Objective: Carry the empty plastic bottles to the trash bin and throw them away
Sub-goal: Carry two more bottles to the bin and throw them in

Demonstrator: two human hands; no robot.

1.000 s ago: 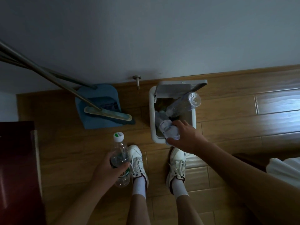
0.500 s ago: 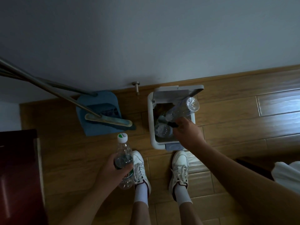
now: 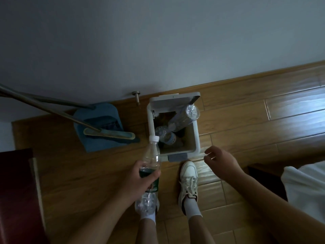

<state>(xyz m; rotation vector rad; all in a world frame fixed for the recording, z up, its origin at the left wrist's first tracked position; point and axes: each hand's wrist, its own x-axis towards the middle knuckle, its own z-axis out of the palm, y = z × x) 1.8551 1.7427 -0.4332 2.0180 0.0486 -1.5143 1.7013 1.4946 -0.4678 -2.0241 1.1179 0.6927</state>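
Two hands: both in view above the wood floor.
L hand: fingers wrapped round a clear bottle w/ white cap & green label, cap end pointing toward the bin.
R hand: empty, fingers loosely spread, just beside the bin's near right corner.
Bin: white, lid up against the wall; several bottles inside (one long bottle leans on the far right rim).
Beside bin: blue dustpan w/ broom, to the left.
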